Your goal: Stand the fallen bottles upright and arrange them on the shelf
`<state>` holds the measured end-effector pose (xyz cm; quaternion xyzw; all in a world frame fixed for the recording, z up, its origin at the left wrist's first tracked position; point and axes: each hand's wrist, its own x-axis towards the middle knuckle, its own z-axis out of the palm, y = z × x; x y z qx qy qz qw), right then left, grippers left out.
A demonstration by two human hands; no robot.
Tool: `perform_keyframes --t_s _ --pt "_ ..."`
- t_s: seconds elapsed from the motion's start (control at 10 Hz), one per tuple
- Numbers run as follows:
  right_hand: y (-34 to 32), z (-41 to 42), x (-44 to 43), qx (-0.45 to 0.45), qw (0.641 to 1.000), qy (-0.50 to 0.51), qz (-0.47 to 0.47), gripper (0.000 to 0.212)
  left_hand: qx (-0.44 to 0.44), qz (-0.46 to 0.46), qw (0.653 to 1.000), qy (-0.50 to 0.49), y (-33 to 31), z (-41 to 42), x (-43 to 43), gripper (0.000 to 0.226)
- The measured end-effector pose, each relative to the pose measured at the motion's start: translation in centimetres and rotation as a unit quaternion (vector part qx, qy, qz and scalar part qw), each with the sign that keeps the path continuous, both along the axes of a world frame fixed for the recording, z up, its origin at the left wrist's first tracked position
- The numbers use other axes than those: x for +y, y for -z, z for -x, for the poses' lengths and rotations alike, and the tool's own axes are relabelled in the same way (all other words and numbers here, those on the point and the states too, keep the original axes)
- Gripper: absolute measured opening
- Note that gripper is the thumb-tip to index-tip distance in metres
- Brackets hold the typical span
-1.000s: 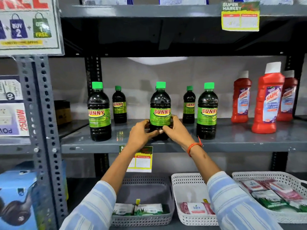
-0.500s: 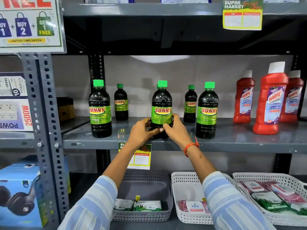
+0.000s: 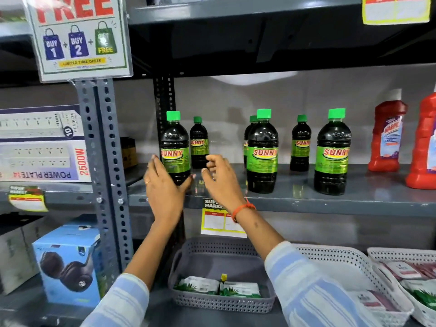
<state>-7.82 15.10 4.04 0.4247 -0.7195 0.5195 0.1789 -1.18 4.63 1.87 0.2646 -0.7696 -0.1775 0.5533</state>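
Several dark Sunny bottles with green caps stand upright on the grey shelf (image 3: 306,202). The front row holds a left bottle (image 3: 175,142), a middle bottle (image 3: 262,152) and a right bottle (image 3: 332,151). Smaller-looking ones stand behind, such as a back bottle (image 3: 199,143). My left hand (image 3: 164,188) covers the lower front of the left bottle, fingers up its left side and thumb spread to its right. My right hand (image 3: 219,177) hovers just right of that bottle, fingers loosely curled and holding nothing.
Red Harpic bottles (image 3: 385,135) stand at the shelf's right end. A perforated steel post (image 3: 103,161) rises just left of the left bottle, with a promo sign (image 3: 77,36) above. Below are a grey basket (image 3: 212,244), white baskets (image 3: 342,257) and a headphone box (image 3: 68,263).
Both hands let go of the middle bottle and moved left to the leftmost front bottle. The view also shifted left and closer.
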Motion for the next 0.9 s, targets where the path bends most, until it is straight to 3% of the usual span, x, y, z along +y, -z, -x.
perform_keyframes --t_s 0.1,0.2,0.8,0.9 --pt "-0.7 0.9 -2.5 -0.081 0.988 -0.009 -0.13 0.042 -0.076 -0.053 0.995 0.042 0.1 -0.3 -1.5 0.069" --pt "-1.3 1.9 -4.7 -0.123 0.97 -0.025 -0.21 0.041 -0.085 -0.058 0.993 0.053 0.1 -0.7 -2.8 0.051" --pt "-1.1 0.9 -6.1 -0.109 0.968 -0.064 -0.216 0.045 -0.12 -0.034 0.991 0.047 -0.3 -1.9 -4.9 0.055" --pt "-1.9 0.1 -4.3 -0.088 0.97 -0.006 -0.225 0.044 -0.159 -0.036 0.987 -0.009 -1.5 -3.0 -2.6 0.055"
